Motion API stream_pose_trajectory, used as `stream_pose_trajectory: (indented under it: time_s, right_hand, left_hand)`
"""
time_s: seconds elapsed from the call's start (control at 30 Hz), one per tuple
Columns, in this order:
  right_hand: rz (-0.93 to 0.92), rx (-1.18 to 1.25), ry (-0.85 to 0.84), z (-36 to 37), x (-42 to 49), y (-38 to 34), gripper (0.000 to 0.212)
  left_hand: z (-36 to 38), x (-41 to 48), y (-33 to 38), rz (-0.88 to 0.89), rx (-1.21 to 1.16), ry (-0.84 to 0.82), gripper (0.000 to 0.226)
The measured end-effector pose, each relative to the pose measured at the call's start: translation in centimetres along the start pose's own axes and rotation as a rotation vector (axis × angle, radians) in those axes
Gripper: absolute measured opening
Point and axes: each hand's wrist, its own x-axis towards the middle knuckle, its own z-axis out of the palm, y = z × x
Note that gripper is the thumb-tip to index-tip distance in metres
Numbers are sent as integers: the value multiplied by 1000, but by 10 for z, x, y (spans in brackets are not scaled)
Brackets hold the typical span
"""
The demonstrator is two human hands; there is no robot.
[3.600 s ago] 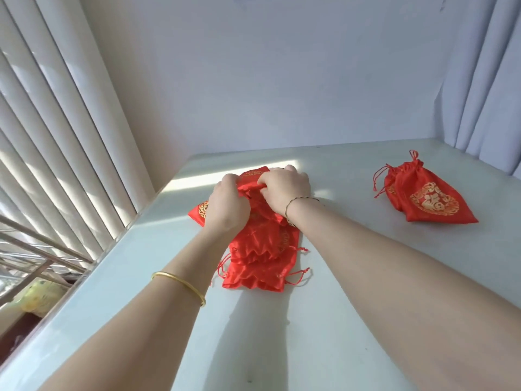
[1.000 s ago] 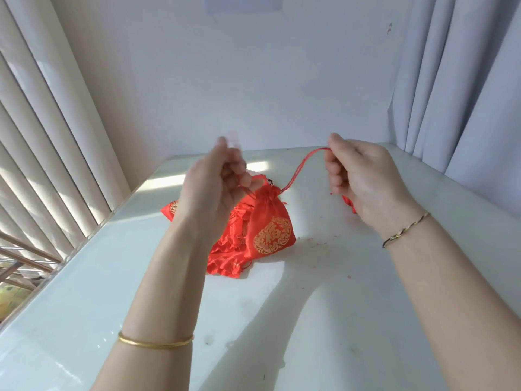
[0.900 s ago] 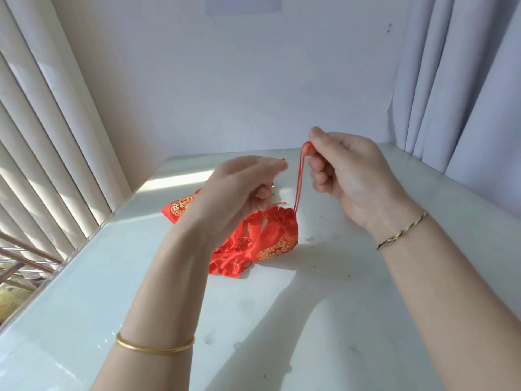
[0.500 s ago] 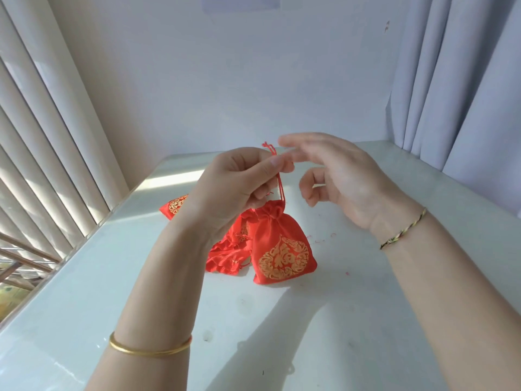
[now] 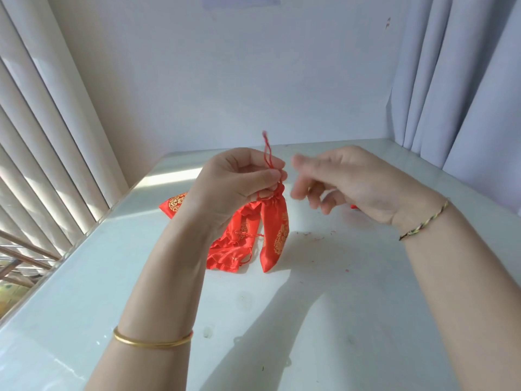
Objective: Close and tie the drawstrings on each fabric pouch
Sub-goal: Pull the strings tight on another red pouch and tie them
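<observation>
My left hand (image 5: 236, 179) pinches the red drawstrings (image 5: 267, 149) just above the gathered neck of a red pouch with gold print (image 5: 275, 232), which hangs from them with its tip near the table. The string ends stick up above my fingers. My right hand (image 5: 349, 184) hovers just right of the strings, blurred, fingers loosely spread, holding nothing. A pile of more red pouches (image 5: 234, 244) lies on the white table (image 5: 324, 306) behind and left of the hanging pouch.
Vertical blinds (image 5: 42, 136) and a window ledge run along the table's left edge. Grey curtains (image 5: 456, 94) hang at the right, a white wall stands behind. A small red bit (image 5: 353, 206) shows behind my right hand. Red thread bits speckle the table.
My right hand has let go of the drawstrings and drawn slightly right. The hanging pouch has turned edge-on, and my left hand still holds it by the strings.
</observation>
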Motion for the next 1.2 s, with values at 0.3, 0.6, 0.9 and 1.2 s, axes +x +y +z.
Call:
stream_pose_trajectory:
  time_s: [0.3, 0.6, 0.9, 1.2]
  right_hand:
    - [0, 202, 43, 20, 17, 18, 23]
    - [61, 404, -74, 22, 18, 23, 15]
    - [77, 349, 156, 8, 19, 30, 33]
    - [175, 275, 294, -13, 16, 43, 36]
  left_hand:
    - [9, -1, 0, 392, 543, 67, 35]
    - [11, 3, -10, 456, 468, 200, 34]
    - [-9, 8, -24, 141, 85, 109, 15]
    - [-26, 6, -25, 82, 486, 107, 19]
